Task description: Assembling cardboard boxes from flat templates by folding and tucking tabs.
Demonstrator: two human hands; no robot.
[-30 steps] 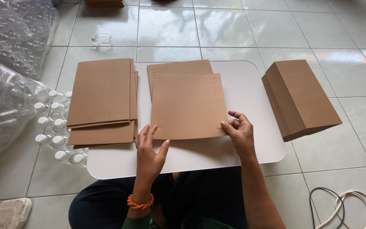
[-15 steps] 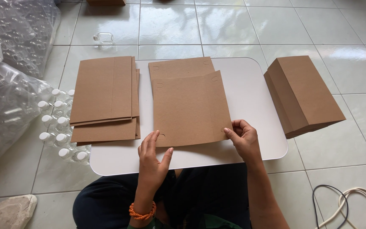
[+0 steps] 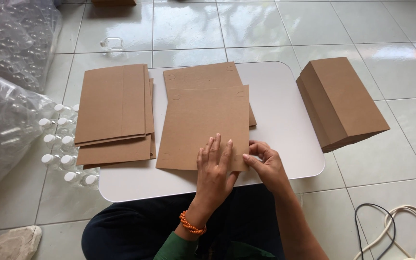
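A flat brown cardboard sheet (image 3: 203, 120) lies on a low white table (image 3: 285, 110), on top of another sheet (image 3: 201, 74). My left hand (image 3: 215, 166) rests flat, fingers spread, on the sheet's near right corner. My right hand (image 3: 263, 161) pinches the same corner at its right edge. An orange bead bracelet (image 3: 191, 225) is on my left wrist.
A stack of flat cardboard sheets (image 3: 114, 108) lies on the table's left end. A thick bundle of folded cardboard (image 3: 340, 101) stands on the floor at the right. Clear plastic bottles with white caps (image 3: 61, 144) and bags of bottles (image 3: 6, 96) sit left. Cables (image 3: 396, 231) lie bottom right.
My left hand has moved right, from beside the sheet's near left edge onto its near right corner. My right hand stays at that corner.
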